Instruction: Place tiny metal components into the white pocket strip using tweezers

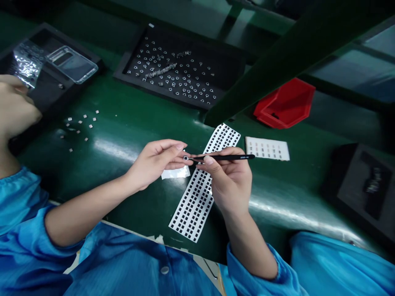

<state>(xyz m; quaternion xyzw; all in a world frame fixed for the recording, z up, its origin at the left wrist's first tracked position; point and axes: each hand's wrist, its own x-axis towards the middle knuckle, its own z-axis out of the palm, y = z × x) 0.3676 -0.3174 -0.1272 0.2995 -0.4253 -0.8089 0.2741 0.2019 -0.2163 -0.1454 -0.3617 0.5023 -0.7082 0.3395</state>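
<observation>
My left hand [159, 160] pinches a tiny square metal part [185, 158] between thumb and fingers, with a small white slip [175, 173] under the fingers. My right hand [230, 179] grips black tweezers [226, 157] whose tip touches that part. Both hands hover over a long white sticker sheet [197, 193] covered in rows of small black squares, lying on the green mat [123, 123].
A black tray [175, 70] with several small metal parts lies at the back. Loose parts [80, 127] are scattered at left. Another person's hand [14, 109] holds a clear blister [27, 63] at far left. A red bin [285, 102] and a small white card [267, 148] sit right.
</observation>
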